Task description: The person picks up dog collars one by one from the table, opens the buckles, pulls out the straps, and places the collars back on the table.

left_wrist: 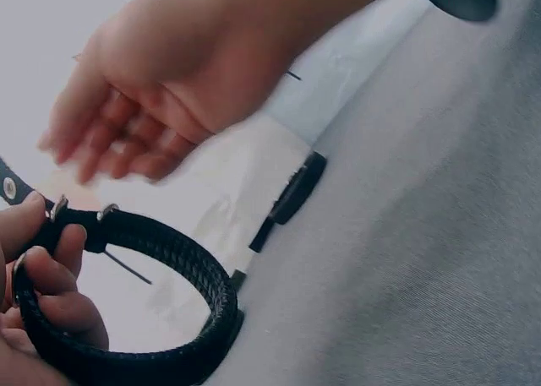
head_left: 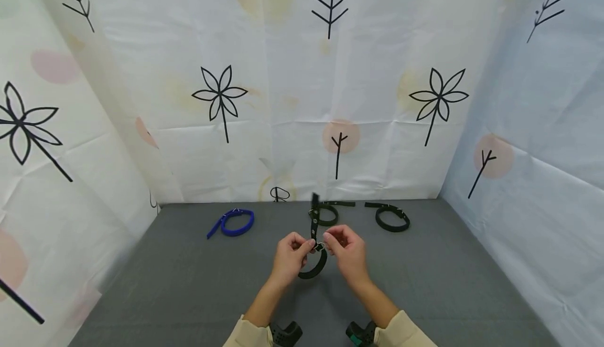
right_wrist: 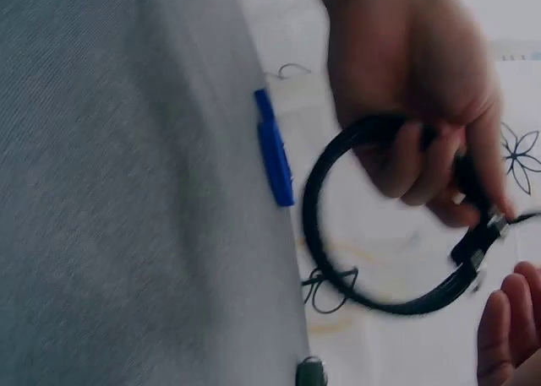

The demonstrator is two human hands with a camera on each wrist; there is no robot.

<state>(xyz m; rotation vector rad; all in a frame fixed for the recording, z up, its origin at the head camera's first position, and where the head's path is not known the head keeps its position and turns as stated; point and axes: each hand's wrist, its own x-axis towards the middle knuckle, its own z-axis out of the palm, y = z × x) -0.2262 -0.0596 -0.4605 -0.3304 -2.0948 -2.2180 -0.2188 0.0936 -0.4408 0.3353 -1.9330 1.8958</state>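
In the head view my left hand point(head_left: 289, 260) pinches a black buckled collar point(head_left: 319, 268) near its buckle. The collar is fastened in a loop, with its loose strap end standing up above the fingers. My right hand point(head_left: 350, 252) is close by on the right, its fingers loosely bent and holding nothing. The left wrist view shows the left fingers point(left_wrist: 63, 306) around the collar point(left_wrist: 207, 272) and strap, while the right hand point(left_wrist: 169, 82) hovers apart above. In the right wrist view the collar loop point(right_wrist: 314, 209) hangs from the left hand.
Along the back of the grey table point(head_left: 189, 284) lie a blue collar point(head_left: 238, 231) at left, a dark green collar point(head_left: 336, 216) behind the hands and a black collar point(head_left: 392, 228) at right. Patterned white cloth point(head_left: 283, 74) walls the back and sides.
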